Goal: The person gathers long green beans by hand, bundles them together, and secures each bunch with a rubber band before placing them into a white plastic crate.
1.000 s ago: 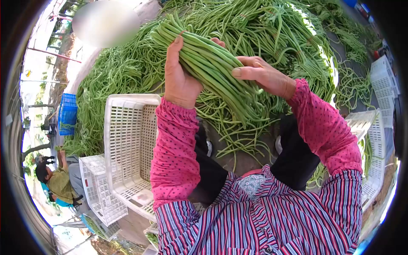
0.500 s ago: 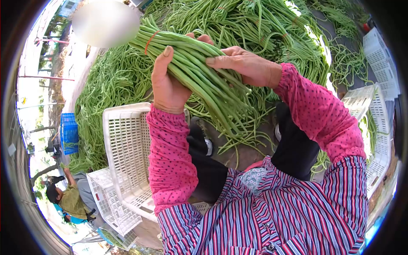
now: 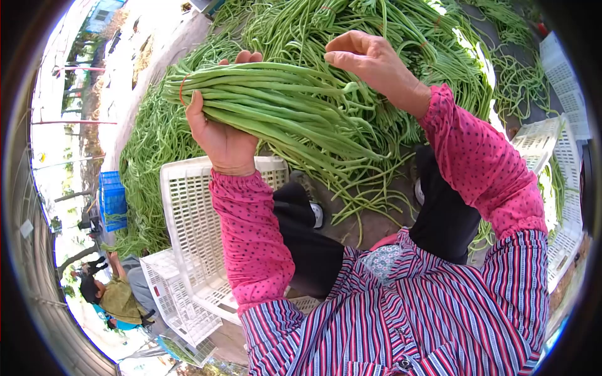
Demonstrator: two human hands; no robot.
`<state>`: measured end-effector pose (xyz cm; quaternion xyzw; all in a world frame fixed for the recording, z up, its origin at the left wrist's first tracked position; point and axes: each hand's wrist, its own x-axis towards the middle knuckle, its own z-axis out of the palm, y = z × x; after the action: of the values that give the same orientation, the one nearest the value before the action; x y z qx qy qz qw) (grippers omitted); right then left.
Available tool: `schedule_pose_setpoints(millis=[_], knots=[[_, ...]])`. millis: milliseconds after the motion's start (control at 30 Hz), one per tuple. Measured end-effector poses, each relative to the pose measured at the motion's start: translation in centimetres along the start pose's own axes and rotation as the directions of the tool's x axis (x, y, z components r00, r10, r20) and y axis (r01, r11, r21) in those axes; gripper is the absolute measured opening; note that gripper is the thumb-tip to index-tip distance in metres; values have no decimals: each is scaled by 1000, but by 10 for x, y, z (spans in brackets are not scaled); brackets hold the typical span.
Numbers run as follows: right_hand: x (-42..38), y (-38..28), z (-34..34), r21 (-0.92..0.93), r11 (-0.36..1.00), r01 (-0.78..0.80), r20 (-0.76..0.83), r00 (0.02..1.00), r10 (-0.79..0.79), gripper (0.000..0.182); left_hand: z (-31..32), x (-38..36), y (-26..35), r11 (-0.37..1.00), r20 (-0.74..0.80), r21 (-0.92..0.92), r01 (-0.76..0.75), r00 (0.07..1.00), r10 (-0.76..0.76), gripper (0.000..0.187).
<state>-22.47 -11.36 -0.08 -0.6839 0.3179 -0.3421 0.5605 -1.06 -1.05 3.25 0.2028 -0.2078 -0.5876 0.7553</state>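
A thick bundle of long green yardlong beans (image 3: 282,103) lies across my left hand (image 3: 222,138), which is wrapped round it near its banded end. The thumb presses on top, and the other fingertips show over the far side. A red band (image 3: 182,89) circles the bundle just left of that thumb. The loose ends fan out to the right and downward. Above these ends, my right hand (image 3: 379,66) is off the bundle, its thumb and forefinger slightly apart and nothing visible between them.
A big heap of loose beans (image 3: 147,138) and banded bundles (image 3: 433,62) spreads in front. White plastic crates (image 3: 194,219) stand at my left, with another white crate (image 3: 561,207) at my right. A blue crate (image 3: 113,200) and a person (image 3: 122,294) are farther left.
My right hand has let go of the beans and moved up, away from them. My left hand has shifted left and lower with the bundle, which now lies more level.
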Motion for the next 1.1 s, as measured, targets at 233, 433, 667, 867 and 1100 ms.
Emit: schedule_pose_setpoints(millis=[233, 433, 667, 867, 1100], knots=[[-4, 5, 17, -280, 848, 450, 32, 887, -460, 16, 2, 2, -2, 1000, -10, 3, -11, 1000, 11, 54], [-3, -3, 8, -72, 982, 176, 86, 982, -170, 13, -1, 2, -3, 1000, 7, -27, 3, 1000, -3, 55], [-19, -7, 20, -116, 966, 231, 246, 949, -198, 17, 5, 2, -6, 999, 51, -32, -30, 998, 32, 55], [-15, 1, 23, -207, 925, 319, 191, 940, -281, 21, 6, 2, -9, 999, 99, -34, 1, 995, 3, 55], [-7, -17, 5, 179, 982, -67, 192, 981, 32, 12, 1, 2, -7, 1000, -29, -15, -9, 1000, 9, 52]])
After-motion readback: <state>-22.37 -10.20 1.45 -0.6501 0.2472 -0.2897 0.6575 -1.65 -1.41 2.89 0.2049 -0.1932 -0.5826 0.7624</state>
